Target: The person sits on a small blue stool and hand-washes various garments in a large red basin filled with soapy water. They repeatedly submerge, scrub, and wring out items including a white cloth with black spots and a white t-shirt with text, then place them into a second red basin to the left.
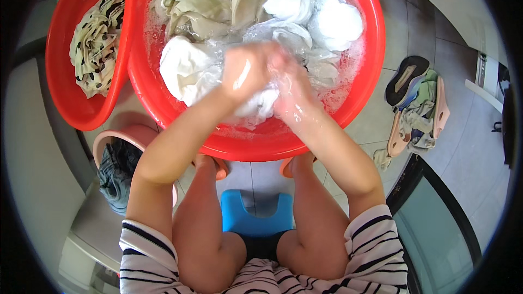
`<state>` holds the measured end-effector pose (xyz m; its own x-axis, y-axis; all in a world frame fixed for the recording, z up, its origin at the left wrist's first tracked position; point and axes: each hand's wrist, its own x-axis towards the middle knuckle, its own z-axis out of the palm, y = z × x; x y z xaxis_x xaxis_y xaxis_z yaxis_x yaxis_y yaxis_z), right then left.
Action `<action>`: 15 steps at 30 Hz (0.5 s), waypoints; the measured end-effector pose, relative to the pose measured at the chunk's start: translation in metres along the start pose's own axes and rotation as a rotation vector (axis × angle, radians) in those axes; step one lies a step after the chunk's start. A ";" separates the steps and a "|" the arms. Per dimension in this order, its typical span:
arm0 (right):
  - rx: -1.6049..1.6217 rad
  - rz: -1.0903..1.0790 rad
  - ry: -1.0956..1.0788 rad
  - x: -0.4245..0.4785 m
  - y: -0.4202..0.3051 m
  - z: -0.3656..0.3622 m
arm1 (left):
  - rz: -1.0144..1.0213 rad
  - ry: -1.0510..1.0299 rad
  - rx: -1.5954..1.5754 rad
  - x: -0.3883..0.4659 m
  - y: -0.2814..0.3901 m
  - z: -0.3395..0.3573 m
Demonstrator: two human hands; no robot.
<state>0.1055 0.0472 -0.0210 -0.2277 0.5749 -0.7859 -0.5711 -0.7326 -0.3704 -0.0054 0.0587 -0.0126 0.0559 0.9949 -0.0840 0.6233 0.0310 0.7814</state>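
Observation:
Over the large red basin (pixel 253 153), my left hand (pixel 246 69) and my right hand (pixel 291 76) are close together and blurred. Both appear closed on a wet white cloth (pixel 184 71), which spreads to the left and hangs below them. The fingers are too blurred to make out one by one. Soapy water around the hands holds a beige garment (pixel 196 6) with dark spots at the upper left. White bundled cloths (pixel 339 22) float at the upper right, and foam (pixel 351 65) lines the right side.
A smaller red basin (pixel 88 116) at the left holds a spotted cloth (pixel 96 53). Below it, a pink bucket (pixel 122 132) holds dark clothes (pixel 116 175). A blue stool (pixel 257 222) is under me. Slippers (pixel 408 77) and crumpled socks (pixel 419 120) lie on the tiles at right.

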 end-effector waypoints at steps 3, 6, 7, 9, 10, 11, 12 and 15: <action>-0.040 0.027 0.074 -0.012 -0.017 0.011 | 0.008 0.055 -0.046 0.001 0.002 0.004; 0.053 0.035 0.016 -0.013 -0.025 0.002 | 0.169 0.043 -0.069 -0.030 0.024 0.010; -0.041 -0.001 0.042 -0.013 -0.028 0.001 | 0.180 0.040 -0.062 -0.028 0.020 0.009; -0.224 -0.063 0.086 -0.015 -0.030 0.005 | 0.192 0.032 -0.036 -0.022 -0.001 0.005; -0.348 -0.173 0.117 -0.012 -0.034 -0.005 | 0.012 0.134 -0.080 -0.015 -0.005 0.007; -0.527 -0.295 0.108 -0.009 -0.039 -0.016 | -0.251 0.036 -0.155 -0.012 -0.013 0.002; -0.705 -0.413 0.107 -0.006 -0.042 -0.027 | -0.255 0.065 -0.210 -0.011 -0.012 0.002; -1.045 -0.707 0.119 0.010 -0.029 -0.044 | 0.088 0.019 -0.149 -0.020 -0.020 0.021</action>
<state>0.1549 0.0584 -0.0400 -0.0251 0.9604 -0.2773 0.3663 -0.2493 -0.8965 -0.0028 0.0364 -0.0393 0.0899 0.9960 -0.0010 0.4939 -0.0436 0.8684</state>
